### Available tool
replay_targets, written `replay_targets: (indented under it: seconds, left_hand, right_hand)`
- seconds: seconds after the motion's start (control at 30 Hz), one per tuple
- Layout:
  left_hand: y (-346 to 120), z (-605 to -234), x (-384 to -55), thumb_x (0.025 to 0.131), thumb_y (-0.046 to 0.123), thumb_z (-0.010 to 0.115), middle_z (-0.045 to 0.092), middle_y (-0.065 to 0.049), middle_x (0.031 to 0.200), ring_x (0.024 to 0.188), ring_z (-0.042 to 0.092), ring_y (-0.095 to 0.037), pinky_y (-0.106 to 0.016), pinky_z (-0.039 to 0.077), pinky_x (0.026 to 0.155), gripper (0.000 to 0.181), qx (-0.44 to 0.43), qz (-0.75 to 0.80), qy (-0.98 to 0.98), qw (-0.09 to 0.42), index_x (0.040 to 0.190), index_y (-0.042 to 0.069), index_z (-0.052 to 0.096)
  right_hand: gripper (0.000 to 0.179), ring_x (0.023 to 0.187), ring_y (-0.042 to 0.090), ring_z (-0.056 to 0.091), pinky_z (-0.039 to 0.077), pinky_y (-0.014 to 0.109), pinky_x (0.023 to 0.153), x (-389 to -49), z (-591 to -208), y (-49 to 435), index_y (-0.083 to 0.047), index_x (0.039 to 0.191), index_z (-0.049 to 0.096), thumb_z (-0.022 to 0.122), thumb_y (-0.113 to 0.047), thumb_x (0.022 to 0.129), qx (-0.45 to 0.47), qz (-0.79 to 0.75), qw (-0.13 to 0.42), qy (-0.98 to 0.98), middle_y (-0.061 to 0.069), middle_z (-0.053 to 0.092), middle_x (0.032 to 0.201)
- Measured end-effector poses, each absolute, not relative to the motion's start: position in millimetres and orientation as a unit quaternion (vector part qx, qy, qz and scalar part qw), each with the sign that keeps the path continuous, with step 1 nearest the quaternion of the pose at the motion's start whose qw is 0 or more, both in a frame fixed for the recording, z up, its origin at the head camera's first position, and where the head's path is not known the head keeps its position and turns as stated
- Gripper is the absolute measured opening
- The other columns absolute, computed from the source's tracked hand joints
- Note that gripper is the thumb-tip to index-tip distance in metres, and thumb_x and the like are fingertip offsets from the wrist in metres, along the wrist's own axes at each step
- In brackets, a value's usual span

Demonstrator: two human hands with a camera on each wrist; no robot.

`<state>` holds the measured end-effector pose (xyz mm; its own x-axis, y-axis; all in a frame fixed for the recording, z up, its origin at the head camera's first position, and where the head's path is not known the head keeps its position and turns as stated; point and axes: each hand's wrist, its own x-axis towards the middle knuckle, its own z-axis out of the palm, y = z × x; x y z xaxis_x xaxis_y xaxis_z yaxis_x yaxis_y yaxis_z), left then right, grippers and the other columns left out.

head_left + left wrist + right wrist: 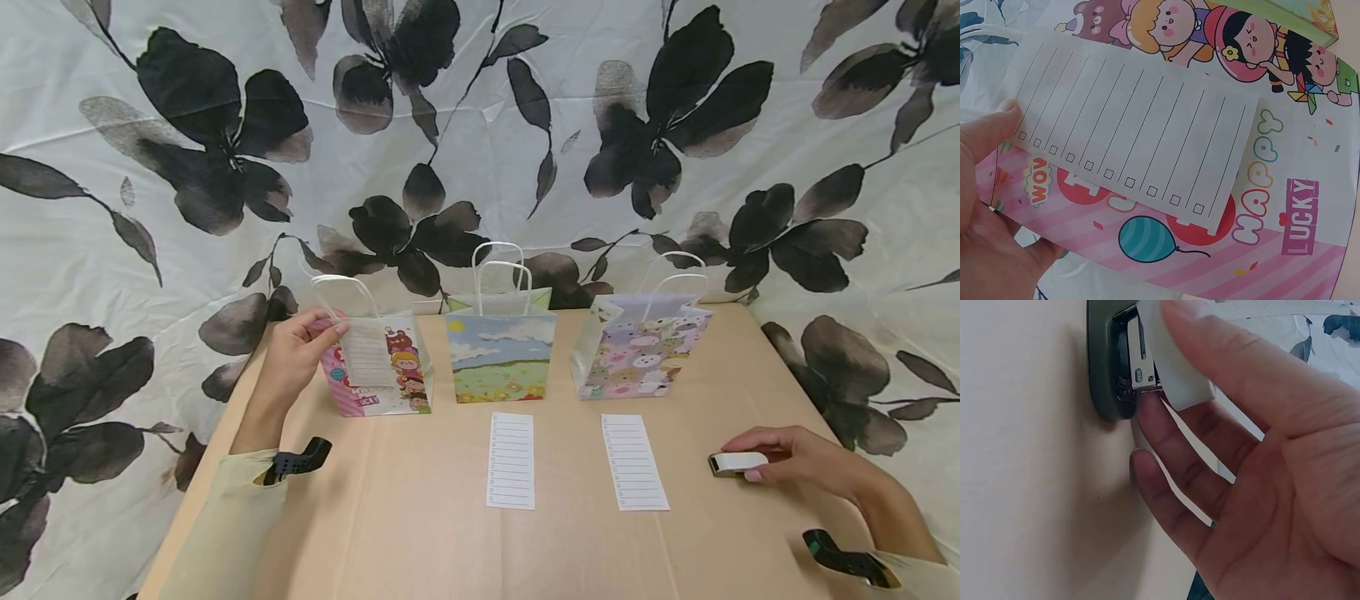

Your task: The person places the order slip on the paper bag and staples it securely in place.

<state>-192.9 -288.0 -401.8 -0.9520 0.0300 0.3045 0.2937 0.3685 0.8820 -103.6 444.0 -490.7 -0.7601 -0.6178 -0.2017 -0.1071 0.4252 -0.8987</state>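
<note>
- Broad pale surface first, one of it, and three paper bags stand along its far side.
- Biggest up close: the pink party bag, on the left. Looks light, thin-walled, easily creased; best hold, I'd say, is the top rim or the white handles.
- Here's the left hand at that rim, thumb in front, fingers behind, pinching the bag together with a lined slip that lies against its front.
- That slip should be light and quick to bend or slide; take it by an edge, gently.
- Smallest, over on the right, the white-topped stapler: stiff, likely the heaviest for its size, smooth on top. Hold it around the body, and the right hand does, its thumb and fingers gripping the white top, the lower fingers apart.
- Now the count: three bags, the pink, the meadow bag, the lilac animal bag; two hands; three slips, one pinched, two flat; one stapler.
</note>
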Motion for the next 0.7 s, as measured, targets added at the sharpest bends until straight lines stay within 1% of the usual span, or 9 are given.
replay_targets:
  seconds: [0.1, 0.2, 0.3, 0.43, 0.57, 0.63, 0.7]
  left_hand:
    - [-288.1, -401.8, -193.0, 0.098, 0.018, 0.069, 0.075, -0.002, 0.097, 0.082, 0.071, -0.013, -0.025, 0.058, 0.071, 0.020, -0.098, -0.552, -0.819, 0.121, 0.111, 0.002, 0.071]
    - [-288.2, -401.9, -193.0, 0.098, 0.017, 0.069, 0.075, 0.000, 0.097, 0.082, 0.070, -0.013, -0.025, 0.057, 0.071, 0.020, -0.098, -0.550, -0.820, 0.123, 0.110, 0.002, 0.071]
    - [-287.8, -401.7, -193.0, 0.098, 0.017, 0.069, 0.075, 0.001, 0.098, 0.083, 0.071, -0.013, -0.025, 0.058, 0.072, 0.020, -0.099, -0.553, -0.818, 0.123, 0.110, 0.001, 0.071]
    - [-287.3, -401.7, -192.9, 0.098, 0.018, 0.069, 0.075, 0.001, 0.098, 0.084, 0.071, -0.013, -0.025, 0.058, 0.073, 0.021, -0.101, -0.558, -0.815, 0.121, 0.110, 0.001, 0.071]
    - [-287.1, -402.0, -192.9, 0.098, 0.019, 0.069, 0.075, 0.000, 0.098, 0.083, 0.071, -0.013, -0.025, 0.058, 0.073, 0.021, -0.100, -0.558, -0.815, 0.121, 0.110, 0.001, 0.071]
    - [-286.8, -402.1, -192.9, 0.098, 0.019, 0.069, 0.075, 0.000, 0.097, 0.083, 0.071, -0.013, -0.025, 0.057, 0.072, 0.021, -0.100, -0.558, -0.815, 0.122, 0.109, 0.001, 0.071]
    - [-286.5, -402.2, -192.9, 0.098, 0.019, 0.069, 0.075, -0.001, 0.097, 0.083, 0.071, -0.013, -0.025, 0.057, 0.073, 0.021, -0.100, -0.559, -0.814, 0.121, 0.109, 0.001, 0.071]
  right_hand:
    - [0.034, 0.101, 0.012, 0.065, 0.053, 0.022, 0.081, -102.8, -489.4, 443.5, -0.001, 0.128, 0.066, 0.068, -0.002, 0.095, -0.221, -0.480, 0.264, 0.807, -0.005, 0.070, 0.124]
    - [0.032, 0.097, 0.013, 0.064, 0.052, 0.022, 0.078, -102.8, -488.6, 442.7, -0.003, 0.126, 0.067, 0.070, -0.004, 0.094, -0.217, -0.467, 0.255, 0.818, -0.005, 0.071, 0.120]
    - [0.031, 0.095, 0.014, 0.064, 0.053, 0.023, 0.077, -103.5, -488.6, 442.2, -0.002, 0.125, 0.068, 0.070, -0.003, 0.094, -0.221, -0.464, 0.245, 0.822, -0.004, 0.071, 0.118]
    - [0.031, 0.093, 0.012, 0.063, 0.055, 0.025, 0.076, -103.7, -488.4, 440.6, 0.000, 0.124, 0.068, 0.068, 0.003, 0.094, -0.226, -0.470, 0.229, 0.822, -0.002, 0.071, 0.118]
    - [0.030, 0.091, 0.011, 0.063, 0.055, 0.025, 0.074, -102.6, -487.3, 437.3, -0.001, 0.123, 0.068, 0.068, 0.001, 0.094, -0.221, -0.452, 0.205, 0.840, -0.003, 0.071, 0.114]
    - [0.029, 0.090, 0.013, 0.064, 0.055, 0.025, 0.073, -102.3, -486.6, 435.7, -0.001, 0.123, 0.067, 0.069, -0.002, 0.094, -0.212, -0.448, 0.206, 0.843, -0.002, 0.071, 0.113]
    - [0.028, 0.090, 0.011, 0.066, 0.056, 0.025, 0.072, -102.0, -486.3, 434.0, 0.000, 0.124, 0.066, 0.068, -0.004, 0.096, -0.201, -0.451, 0.216, 0.843, -0.001, 0.071, 0.112]
